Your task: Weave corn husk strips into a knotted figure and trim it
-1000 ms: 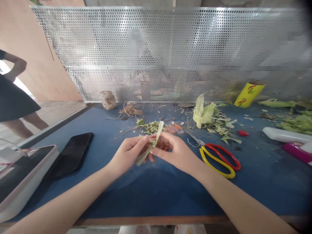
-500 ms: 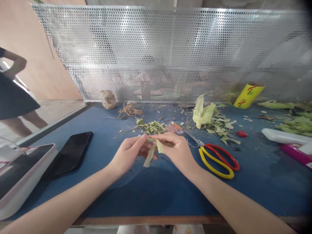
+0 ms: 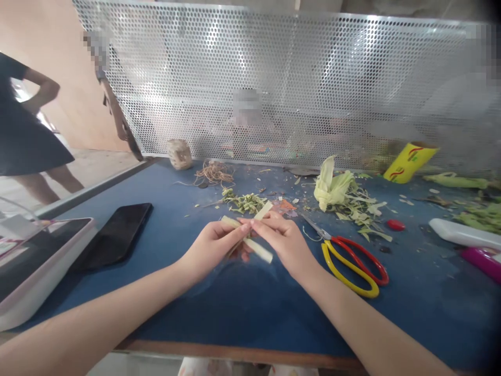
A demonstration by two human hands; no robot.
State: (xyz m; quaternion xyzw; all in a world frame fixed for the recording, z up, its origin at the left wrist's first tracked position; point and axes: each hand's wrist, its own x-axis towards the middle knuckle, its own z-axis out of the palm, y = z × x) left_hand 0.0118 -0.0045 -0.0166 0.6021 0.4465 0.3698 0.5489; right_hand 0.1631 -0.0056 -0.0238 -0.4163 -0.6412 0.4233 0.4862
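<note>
Pale green strips of husk or leaf (image 3: pixel 260 250) cross between my two hands above the blue table. My left hand (image 3: pixel 213 241) is closed, its thumb and fingers pinching the strips. From the other side my right hand (image 3: pixel 284 237) pinches them too, its thumb tip close to the left thumb. One flat end points toward me and another sticks up beyond the fingers. Just behind the hands lies a small pile of knotted green strips (image 3: pixel 247 202). Scissors (image 3: pixel 348 263) with one red and one yellow handle rest to the right of my right hand.
A phone (image 3: pixel 117 232) and a white-edged tray-like object (image 3: pixel 50 271) lie left. Tangled twine (image 3: pixel 215 173) and a tan roll (image 3: pixel 179 154) are behind. Pale leaf bundle (image 3: pixel 331 189), yellow tube (image 3: pixel 409 163) and red oval (image 3: pixel 395 225) sit right. A perforated metal screen (image 3: pixel 274 68) borders the table; people stand beyond.
The strips between my hands have turned: an end now points up and away, and the lower end angles right. My thumbs have come together. The view has shifted slightly; another person appears at left.
</note>
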